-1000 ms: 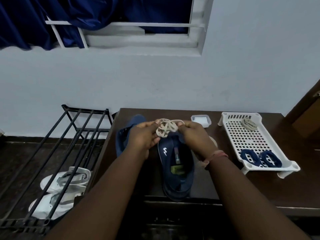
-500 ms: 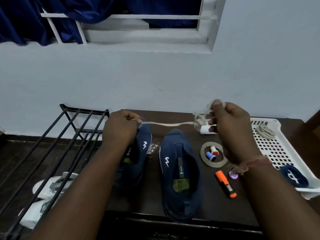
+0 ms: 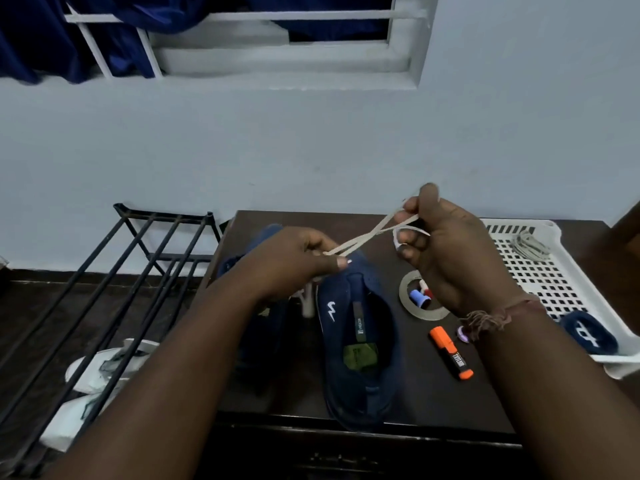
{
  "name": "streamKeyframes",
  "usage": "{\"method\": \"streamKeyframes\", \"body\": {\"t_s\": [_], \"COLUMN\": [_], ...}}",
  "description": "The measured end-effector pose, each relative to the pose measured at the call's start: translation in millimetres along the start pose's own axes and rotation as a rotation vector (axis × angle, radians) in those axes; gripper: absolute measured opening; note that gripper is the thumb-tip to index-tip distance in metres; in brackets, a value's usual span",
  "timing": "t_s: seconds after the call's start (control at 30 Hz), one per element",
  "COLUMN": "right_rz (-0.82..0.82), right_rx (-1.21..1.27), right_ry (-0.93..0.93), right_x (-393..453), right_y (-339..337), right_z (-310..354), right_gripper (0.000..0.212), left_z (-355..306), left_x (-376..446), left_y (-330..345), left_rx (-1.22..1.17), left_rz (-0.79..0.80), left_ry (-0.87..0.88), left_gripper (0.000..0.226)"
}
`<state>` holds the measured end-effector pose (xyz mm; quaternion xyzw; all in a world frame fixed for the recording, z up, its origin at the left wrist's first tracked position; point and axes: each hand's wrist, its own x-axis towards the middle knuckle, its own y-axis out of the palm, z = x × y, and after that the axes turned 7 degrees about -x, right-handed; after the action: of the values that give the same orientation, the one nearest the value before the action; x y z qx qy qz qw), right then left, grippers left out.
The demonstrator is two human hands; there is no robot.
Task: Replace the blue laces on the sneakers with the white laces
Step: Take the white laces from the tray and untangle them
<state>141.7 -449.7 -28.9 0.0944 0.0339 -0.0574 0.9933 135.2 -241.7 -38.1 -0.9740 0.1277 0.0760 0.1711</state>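
Both hands are up over the dark table (image 3: 485, 403), a white lace (image 3: 363, 239) stretched between them. The left hand (image 3: 294, 261) pinches one end above the toe of the right sneaker (image 3: 360, 344); the right hand (image 3: 446, 251) has its grip on the other end, higher and to the right, strands crossing. The left sneaker (image 3: 256, 341) sits mostly hidden under the left forearm. An orange highlighter (image 3: 451, 353) lies right of the shoes, a tape ring (image 3: 405, 299) beyond it, and a white tray (image 3: 554, 278) at far right holds another bundled lace (image 3: 530, 242) and a blue lace coil (image 3: 588, 337).
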Motion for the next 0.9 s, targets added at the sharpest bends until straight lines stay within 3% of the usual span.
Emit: {"method": "streamKeyframes", "body": {"t_s": [0.23,0.33,0.4,0.5,0.57,0.63,0.73,0.8,0.9], "right_rz": [-0.294,-0.436,-0.488,-0.340,-0.139,0.004,0.022,-0.040,-0.171], "right_rx": [0.039,0.015,-0.019,-0.109,-0.343,-0.535,-0.657,-0.719,-0.760], "right_ry": [0.002,-0.116,-0.172,-0.140,-0.097,-0.088,-0.146,-0.210,-0.304], "right_x": [12,12,13,14,9,2,-3,-1,3], "right_y": [-25,-28,-29,-25,-20,-14,-10,-17,-39], "right_z": [9,12,16,16,8,1,6,15,25], "right_gripper": [0.033,0.034,0.034,0.035,0.036,0.037,0.038,0.037,0.034], "left_z": [10,16,15,10,6,1,-3,0,14], "left_x": [2,5,5,5,5,7,12,16,21], "left_y": [-13,-17,-20,-24,-24,-24,-28,-39,-59], "left_rx": [0.262,0.427,0.390,-0.067,-0.422,-0.626,-1.016,-1.226,-1.335], "left_rz": [-0.174,-0.291,-0.320,-0.204,-0.064,-0.048,-0.143,-0.316,-0.595], "left_ry": [-0.162,-0.203,-0.221,-0.248,-0.225,-0.169,-0.101,-0.051,-0.004], "left_gripper": [0.019,0.030,0.025,0.016,0.019,0.018,0.015,0.015,0.014]}}
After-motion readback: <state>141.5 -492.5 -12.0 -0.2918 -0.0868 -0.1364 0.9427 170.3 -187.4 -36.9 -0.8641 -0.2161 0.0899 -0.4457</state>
